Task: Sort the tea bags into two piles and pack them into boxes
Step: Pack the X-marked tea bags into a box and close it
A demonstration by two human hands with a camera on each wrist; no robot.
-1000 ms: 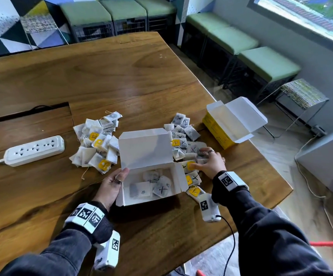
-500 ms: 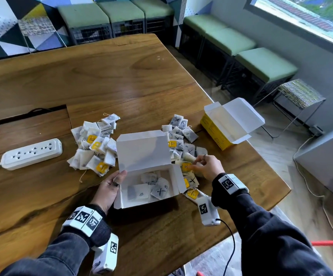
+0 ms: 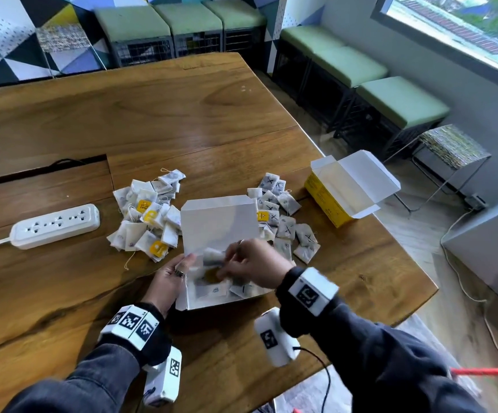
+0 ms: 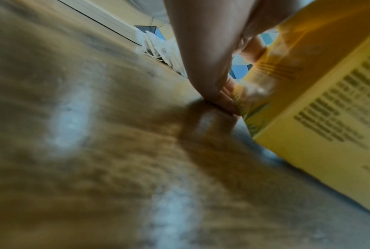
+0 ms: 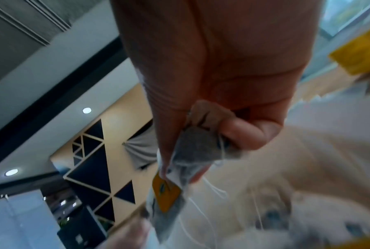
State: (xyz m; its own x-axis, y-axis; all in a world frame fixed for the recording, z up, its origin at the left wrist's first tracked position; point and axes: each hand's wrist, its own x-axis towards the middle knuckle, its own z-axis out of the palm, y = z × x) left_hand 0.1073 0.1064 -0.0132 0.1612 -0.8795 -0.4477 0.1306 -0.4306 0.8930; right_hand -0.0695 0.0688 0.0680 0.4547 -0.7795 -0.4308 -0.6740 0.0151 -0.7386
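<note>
Open box [image 3: 218, 225] sits at the table's [image 3: 152, 114] near edge, right pile [image 3: 286, 228] just beside it. Your right hand [image 3: 256, 266] has left that pile and now hangs over the box, fingers [image 5: 243, 134] pinched on a few tea bags [image 5: 196, 144]. Your left hand [image 3: 167, 278] grips the box's left wall. Packing is underway; most bags are still out.

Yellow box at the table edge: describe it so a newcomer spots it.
Start at the right edge of the wooden table, by the green stools. Past the X-marked tea bag pile stands the yellow box, flaps open. Unlike the near box, it sits untouched.
</note>
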